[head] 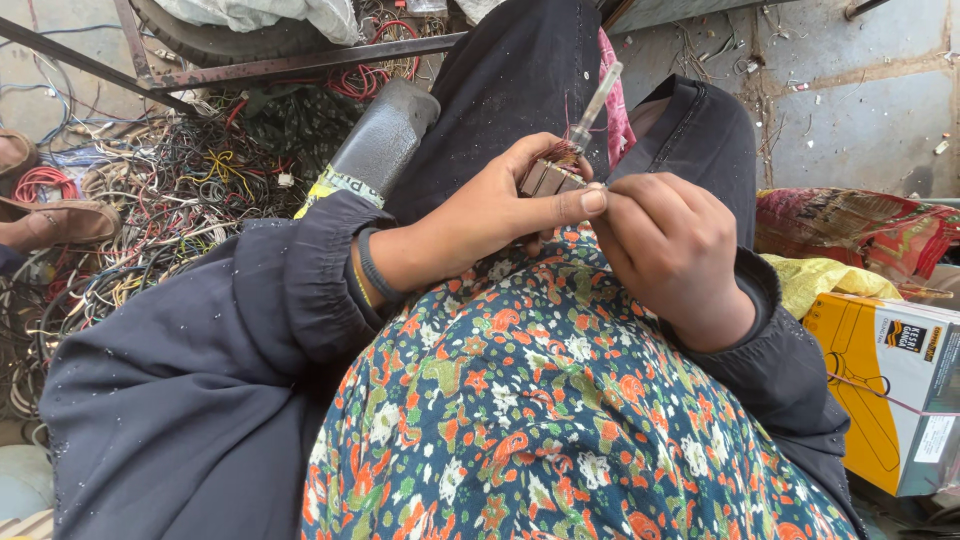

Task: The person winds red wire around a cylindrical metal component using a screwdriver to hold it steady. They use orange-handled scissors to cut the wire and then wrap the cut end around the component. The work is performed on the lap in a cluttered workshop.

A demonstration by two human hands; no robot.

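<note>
I am holding a small motor armature [553, 176] up over my lap, above my flowered cloth [520, 400], and I am working at its copper winding. My left hand [490, 215] is clenched around the armature's body, thumb pressed along its near side, with the pale shaft [597, 103] pointing up and away from me. My right hand [668, 250] is closing in just beside it, fingers curled and pinching at something against my left thumb tip; I am judging it to be a strand of the reddish wire [565, 152], though the strand itself is too fine to make out between my fingertips. So I am taking this as the stripping step: loosening wire from the core. The next move, as I judge it, is calling for a steady grip with the left while the right pulls the strand clear without snapping it. A tangle of cables [170, 200] is lying on the ground to my left, and a yellow carton [880, 390] is sitting at my right.
</note>
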